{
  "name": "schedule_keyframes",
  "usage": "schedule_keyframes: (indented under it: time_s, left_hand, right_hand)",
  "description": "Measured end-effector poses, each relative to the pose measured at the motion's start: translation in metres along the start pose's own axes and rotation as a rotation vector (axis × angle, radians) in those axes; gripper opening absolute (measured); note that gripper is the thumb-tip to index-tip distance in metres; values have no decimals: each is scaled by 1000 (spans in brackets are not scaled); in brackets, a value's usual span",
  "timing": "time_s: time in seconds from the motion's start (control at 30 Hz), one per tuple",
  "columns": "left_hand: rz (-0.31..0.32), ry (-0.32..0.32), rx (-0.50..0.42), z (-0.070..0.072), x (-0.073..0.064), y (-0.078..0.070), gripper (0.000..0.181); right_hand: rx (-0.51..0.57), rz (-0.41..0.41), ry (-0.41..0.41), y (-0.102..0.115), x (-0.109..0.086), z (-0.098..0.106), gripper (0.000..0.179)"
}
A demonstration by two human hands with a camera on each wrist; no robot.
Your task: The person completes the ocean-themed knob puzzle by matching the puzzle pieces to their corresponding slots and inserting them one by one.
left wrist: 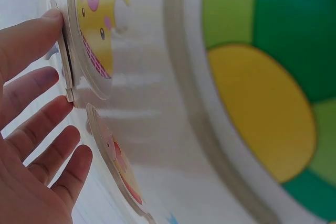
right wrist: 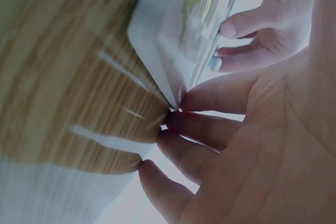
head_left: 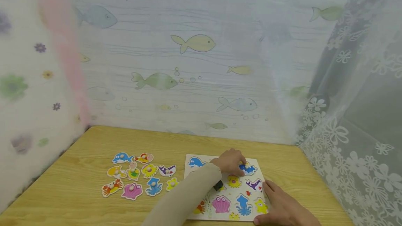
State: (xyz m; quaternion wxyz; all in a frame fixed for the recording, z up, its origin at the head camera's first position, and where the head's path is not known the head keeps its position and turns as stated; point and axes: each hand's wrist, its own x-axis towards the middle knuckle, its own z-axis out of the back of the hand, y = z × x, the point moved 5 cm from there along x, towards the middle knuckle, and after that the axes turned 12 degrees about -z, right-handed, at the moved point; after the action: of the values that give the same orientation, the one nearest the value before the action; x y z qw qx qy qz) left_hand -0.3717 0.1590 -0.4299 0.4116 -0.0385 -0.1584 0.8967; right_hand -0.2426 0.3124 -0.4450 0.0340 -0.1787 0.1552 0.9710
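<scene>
My left hand (head_left: 230,162) reaches across a wooden puzzle board (head_left: 226,201), with thumb and fingertips round a blue sea-animal puzzle piece (head_left: 248,168) at the board's far right. In the left wrist view the thumb (left wrist: 50,22) is against the edge of a piece just over the board face, the other fingers spread below it. My right hand (head_left: 284,201) lies along the board's right side, its thumb by the near corner. Fairly straight fingers (right wrist: 220,95) touch the board's edge and the table in the right wrist view. Pictures of a shell, a squid and a star show on the board.
Several knobbed sea-animal pieces lie loose on the wooden table (head_left: 72,187) left of the board, among them a pink shell (head_left: 132,191), a crab (head_left: 112,187) and a blue squid (head_left: 154,187). A fish-patterned curtain (head_left: 194,58) hangs behind, lace (head_left: 355,156) at the right.
</scene>
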Motion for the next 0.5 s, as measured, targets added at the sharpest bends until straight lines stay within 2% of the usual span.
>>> schedule_keyframes:
  time_s: [0.13, 0.5]
  left_hand:
    - [26, -6, -3, 0, 1, -1, 38]
    - [-26, -3, 12, 0, 4, -6, 33]
  right_hand:
    - [0, -6, 1, 1, -2, 0, 128]
    - [-13, 3, 3, 3, -3, 1, 127]
